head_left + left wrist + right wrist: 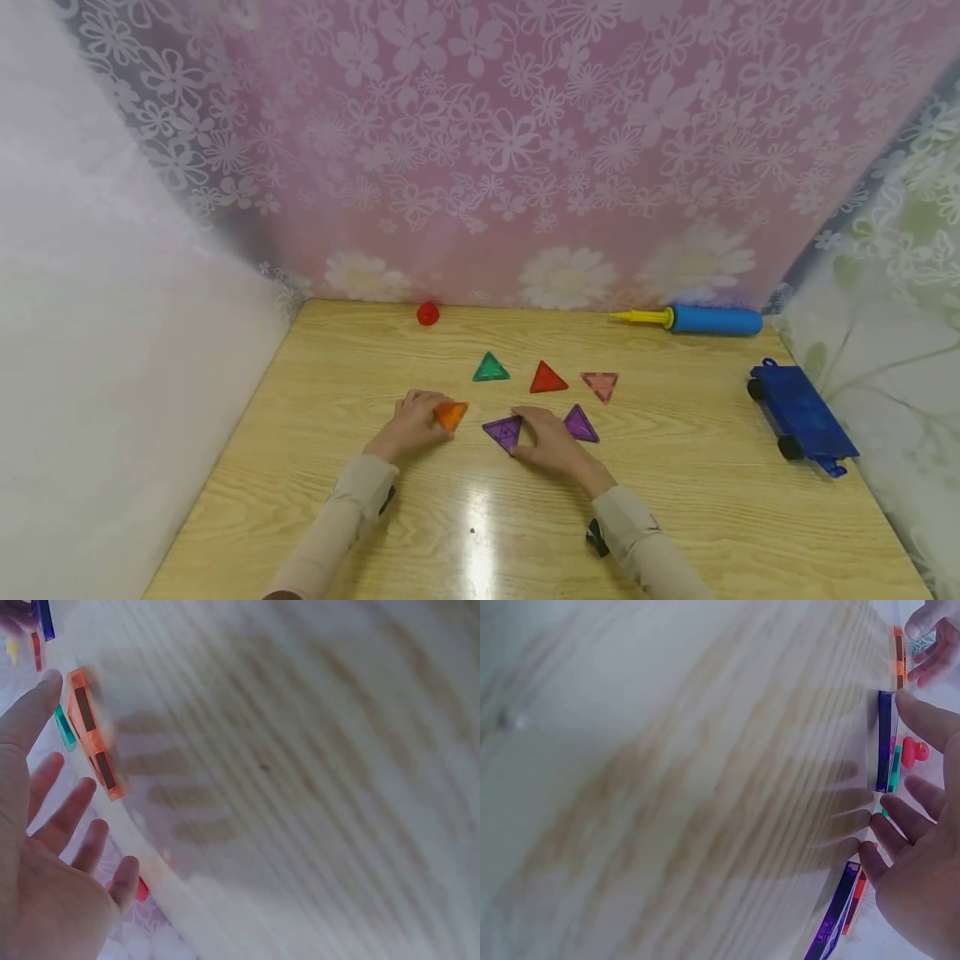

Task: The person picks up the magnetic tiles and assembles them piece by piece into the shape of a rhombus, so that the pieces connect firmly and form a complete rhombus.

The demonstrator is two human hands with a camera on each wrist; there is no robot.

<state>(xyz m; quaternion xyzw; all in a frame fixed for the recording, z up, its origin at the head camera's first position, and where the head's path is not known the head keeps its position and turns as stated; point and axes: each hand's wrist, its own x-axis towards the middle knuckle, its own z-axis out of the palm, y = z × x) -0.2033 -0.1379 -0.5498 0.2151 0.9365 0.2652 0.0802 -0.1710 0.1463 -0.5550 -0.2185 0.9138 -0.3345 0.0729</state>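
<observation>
My left hand [416, 425] holds an orange triangular magnetic tile [453, 415] by its edges, thumb and forefinger on either side; dark magnets show along its rim in the left wrist view. Close by on the right, my right hand [551, 442] holds a purple triangular tile [501, 431] the same way, low on the tabletop. A small gap separates the two held tiles. Another purple tile [581, 425] lies just beyond the right hand. Behind them lie a green tile [491, 367], a red tile [548, 378] and a pink tile [602, 384].
On the wooden table [315, 533], a small red round piece [427, 314] sits at the back. A blue and yellow hand pump [712, 320] lies along the back right edge. A blue toy car base [801, 412] with black wheels stands at the right. Patterned cloth surrounds the table.
</observation>
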